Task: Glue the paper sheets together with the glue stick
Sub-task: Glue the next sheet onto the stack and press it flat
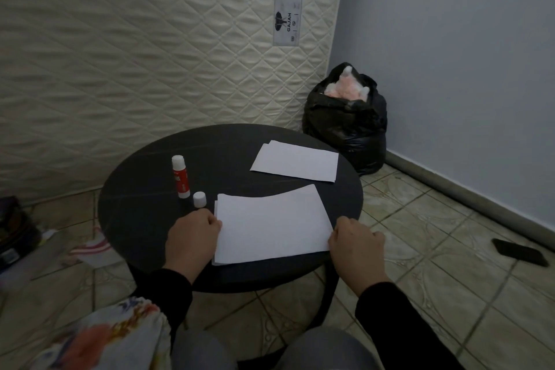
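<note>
Both our hands, left hand (192, 236) and right hand (356, 245), pinching near paper stack (270, 227); second stack (295, 164) farther, one glue stick (181, 176), one cap (199, 199).

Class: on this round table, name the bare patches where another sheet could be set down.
Free: the far-left top behind the glue stick, and the strip between both paper stacks. Crowded: near the cap and both hands.

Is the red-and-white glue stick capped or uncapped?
Uncapped. The red-and-white glue stick stands upright with its white glue tip exposed, and its small white cap stands apart beside it on the round black table.
</note>
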